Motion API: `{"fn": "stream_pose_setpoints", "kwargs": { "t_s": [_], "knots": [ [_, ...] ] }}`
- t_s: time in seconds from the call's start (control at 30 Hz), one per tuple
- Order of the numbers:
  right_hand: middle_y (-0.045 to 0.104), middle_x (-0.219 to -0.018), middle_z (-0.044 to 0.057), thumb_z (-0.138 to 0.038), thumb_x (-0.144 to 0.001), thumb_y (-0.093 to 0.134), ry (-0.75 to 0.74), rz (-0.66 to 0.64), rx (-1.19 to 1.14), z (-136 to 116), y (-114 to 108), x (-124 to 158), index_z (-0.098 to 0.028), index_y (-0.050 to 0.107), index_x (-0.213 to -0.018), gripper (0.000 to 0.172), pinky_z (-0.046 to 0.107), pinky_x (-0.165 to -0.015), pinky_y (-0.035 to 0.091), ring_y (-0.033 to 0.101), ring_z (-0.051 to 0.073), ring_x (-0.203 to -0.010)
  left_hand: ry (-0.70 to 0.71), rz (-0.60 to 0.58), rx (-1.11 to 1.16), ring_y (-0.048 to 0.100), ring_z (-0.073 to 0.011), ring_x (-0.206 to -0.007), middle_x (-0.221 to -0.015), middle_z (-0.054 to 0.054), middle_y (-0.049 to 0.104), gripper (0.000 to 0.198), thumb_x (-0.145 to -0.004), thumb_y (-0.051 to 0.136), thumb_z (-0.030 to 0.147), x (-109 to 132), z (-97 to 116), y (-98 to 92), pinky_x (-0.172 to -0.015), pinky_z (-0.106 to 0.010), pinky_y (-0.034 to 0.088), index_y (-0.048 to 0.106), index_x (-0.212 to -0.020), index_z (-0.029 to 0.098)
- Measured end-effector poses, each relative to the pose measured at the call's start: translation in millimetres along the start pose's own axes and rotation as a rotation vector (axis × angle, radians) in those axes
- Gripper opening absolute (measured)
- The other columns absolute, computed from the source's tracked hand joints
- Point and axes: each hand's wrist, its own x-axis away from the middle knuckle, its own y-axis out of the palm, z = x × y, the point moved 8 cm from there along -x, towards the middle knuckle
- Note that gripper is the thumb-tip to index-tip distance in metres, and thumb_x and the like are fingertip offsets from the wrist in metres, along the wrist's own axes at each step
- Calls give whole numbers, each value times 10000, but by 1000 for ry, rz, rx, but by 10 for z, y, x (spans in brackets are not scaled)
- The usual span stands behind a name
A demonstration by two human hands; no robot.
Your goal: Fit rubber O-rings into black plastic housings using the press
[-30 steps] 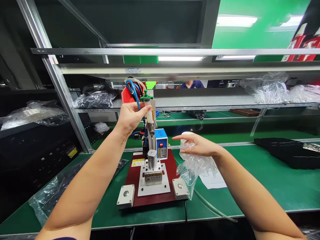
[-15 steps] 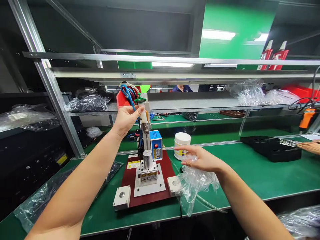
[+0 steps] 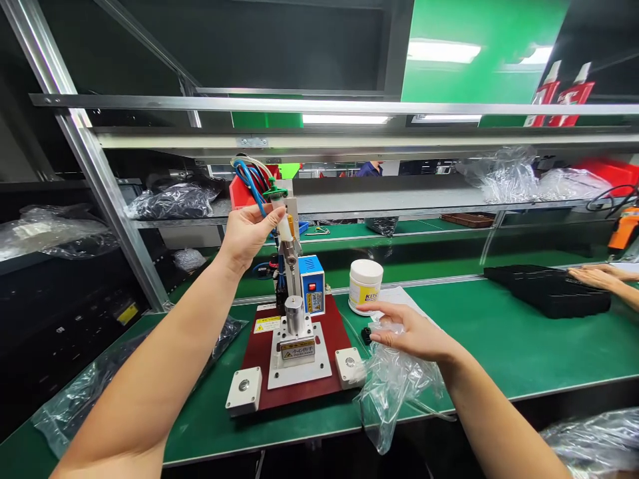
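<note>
Left hand (image 3: pixel 247 234) up now, fingers wrapped tight round a syringe (image 3: pixel 284 227), kept upright just beside the press (image 3: pixel 298 362); right hand (image 3: pixel 414 334), fingers narrow, seemingly pinching a plastic bag (image 3: pixel 394 392).

The left hand (image 3: pixel 246 234) and the right hand (image 3: pixel 412 332) are bare, with slender, smooth fingers. The left forearm (image 3: pixel 144 372) and the right forearm (image 3: pixel 499 412) are bare too, all the way to the near edge of the view. Each forearm is long and rounded, and narrows evenly toward its wrist.
</note>
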Motion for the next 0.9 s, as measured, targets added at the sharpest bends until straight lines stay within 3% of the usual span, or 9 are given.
{"fn": "stream_pose_setpoints", "kwargs": {
  "t_s": [0.3,0.4,0.47,0.53,0.57,0.67,0.7,0.8,0.9],
  "knots": [
    [628,-1250,72,-396,-782,688,36,-3,-60,63,21,31,-286,612,-1248,484,423,-936,488,592,277,-1110,2,12,2,666,-198,-866,-905,-81,737,403,-629,832,444,-14,-31,-22,-862,-322,508,746,-882,143],
    [640,-1204,80,-408,-790,683,22,95,-118,59,-17,74,-254,645,-1187,428,409,-930,484,595,267,-1086,110,150,-31,655,-176,-871,-902,-67,724,353,-678,807,402,144,54,-173,-867,-300,496,730,-905,144],
    [659,-1127,79,-414,-790,687,19,189,-202,84,-25,113,-232,660,-1142,398,379,-884,493,607,248,-1031,240,335,-103,640,-145,-813,-848,-44,702,244,-744,764,342,479,148,-322,-821,-275,494,713,-886,150],
    [675,-977,60,-419,-778,703,32,269,-310,146,14,146,-220,663,-1115,393,340,-789,500,623,210,-890,326,403,-220,613,-126,-758,-795,-24,669,124,-801,710,268,958,192,-346,-766,-257,488,694,-859,160],
    [669,-878,42,-423,-765,715,48,303,-369,191,50,158,-216,665,-1099,396,320,-729,494,614,186,-796,316,333,-288,602,-126,-755,-793,-20,656,79,-818,686,235,1197,161,-275,-757,-255,484,686,-859,167],
    [597,-682,-15,-433,-718,750,116,406,-583,355,187,190,-208,667,-1034,396,263,-574,427,514,117,-583,80,-92,-384,605,-167,-858,-902,-33,644,131,-833,643,194,1916,-183,79,-801,-286,492,656,-963,205],
    [580,-661,-26,-431,-705,758,138,447,-653,409,229,204,-206,663,-1012,393,248,-541,398,482,101,-551,3,-157,-379,603,-178,-895,-936,-37,635,153,-839,629,191,2142,-298,140,-828,-301,493,640,-990,215],
    [533,-610,-49,-430,-666,774,183,574,-800,543,323,272,-197,644,-951,391,222,-479,322,407,75,-495,-95,-120,-331,589,-174,-893,-928,-32,602,136,-858,589,163,2565,-486,161,-809,-299,502,605,-973,235],
    [500,-575,-58,-461,-640,773,225,632,-830,620,416,356,-195,619,-929,422,226,-456,308,388,77,-471,40,-46,-281,581,-182,-861,-885,-35,597,178,-850,557,105,2644,-397,146,-773,-320,506,598,-962,237]
  ]
}}
